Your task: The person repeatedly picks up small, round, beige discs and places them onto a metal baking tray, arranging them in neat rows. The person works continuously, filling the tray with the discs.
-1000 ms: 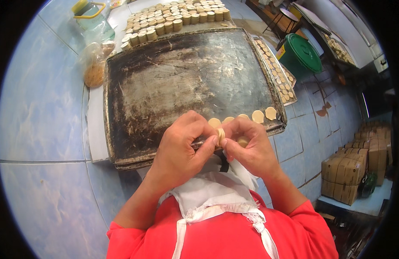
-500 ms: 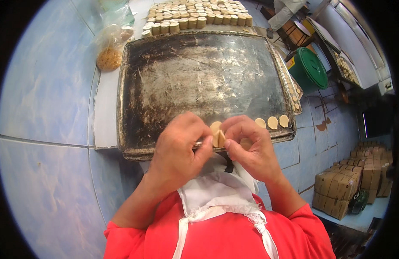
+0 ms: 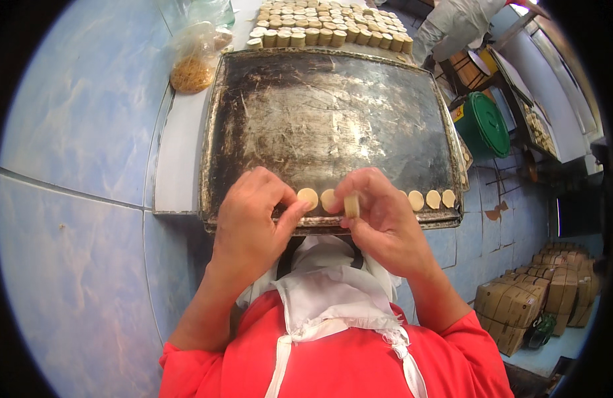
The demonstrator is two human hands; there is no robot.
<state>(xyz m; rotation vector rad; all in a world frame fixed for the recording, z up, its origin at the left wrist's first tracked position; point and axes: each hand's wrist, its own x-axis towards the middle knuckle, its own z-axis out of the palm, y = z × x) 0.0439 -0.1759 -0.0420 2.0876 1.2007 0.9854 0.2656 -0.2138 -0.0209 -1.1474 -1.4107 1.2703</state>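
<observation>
A dark, worn baking tray [image 3: 286, 119] lies in front of me. Along its near edge runs a row of thin, pale round dough discs [image 3: 433, 199]. My left hand [image 3: 253, 219] pinches one dough disc [image 3: 307, 198] by its left side, low at the tray's near edge. Just right of it, another disc [image 3: 327, 199] lies on the tray. My right hand [image 3: 389, 222] grips a short stack of dough discs [image 3: 351, 204] on edge between thumb and fingers, slightly blurred. It partly covers the row behind it.
Many stacked dough rounds [image 3: 319, 36] stand beyond the tray. A clear bag of orange-brown stuff [image 3: 192, 73] sits at the far left by the tiled wall [image 3: 74, 113]. To the right are a green lidded bin [image 3: 485, 123], tied cardboard boxes [image 3: 512, 305] and another person [image 3: 456, 26].
My hands have moved apart. A disc has come away from the stack with my left hand, while the stack stays in my right. The view has shifted slightly.
</observation>
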